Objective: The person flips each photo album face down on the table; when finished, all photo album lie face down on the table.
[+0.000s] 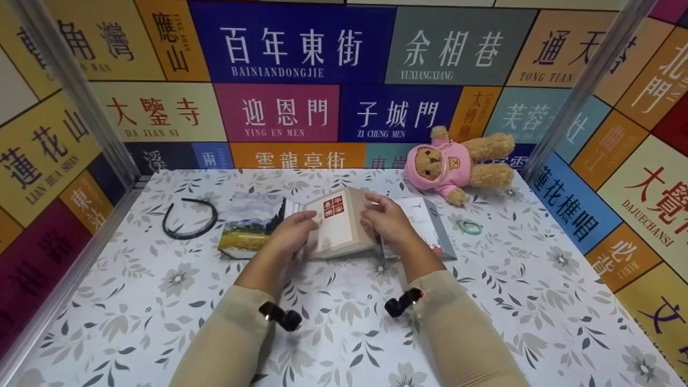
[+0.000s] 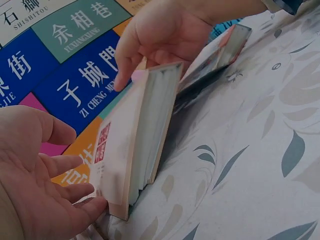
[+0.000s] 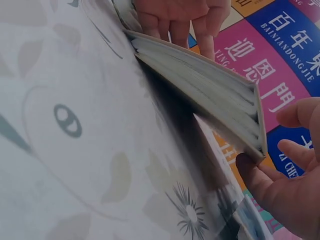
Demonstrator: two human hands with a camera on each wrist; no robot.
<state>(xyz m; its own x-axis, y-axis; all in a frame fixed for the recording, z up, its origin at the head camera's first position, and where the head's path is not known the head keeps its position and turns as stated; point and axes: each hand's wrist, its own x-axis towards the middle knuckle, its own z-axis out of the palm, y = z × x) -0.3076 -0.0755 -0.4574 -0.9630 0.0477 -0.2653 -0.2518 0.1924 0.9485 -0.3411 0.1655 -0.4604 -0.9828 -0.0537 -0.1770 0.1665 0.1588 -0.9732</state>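
A thick cream book (image 1: 335,228) with red characters on its cover tilts above the middle of the table, its right side raised. My right hand (image 1: 388,217) is at the raised side. In the right wrist view, its lower fingers (image 3: 257,175) bear against the book's lower corner from beneath, while the thumb stands apart from the cover. My left hand (image 1: 293,231) is at the book's left side with loosely spread fingers, the lowest fingertips right at its edge in the left wrist view. Page edges of the cream book (image 3: 200,82) face the right wrist camera.
A book with a painted field cover (image 1: 250,223) lies left, a white-covered book (image 1: 422,223) right. Beyond are a black headband (image 1: 189,235), a green hair tie (image 1: 470,227) and a teddy bear (image 1: 457,164) in a pink hoodie. Lettered panels (image 1: 290,43) border the flowered table (image 1: 333,312).
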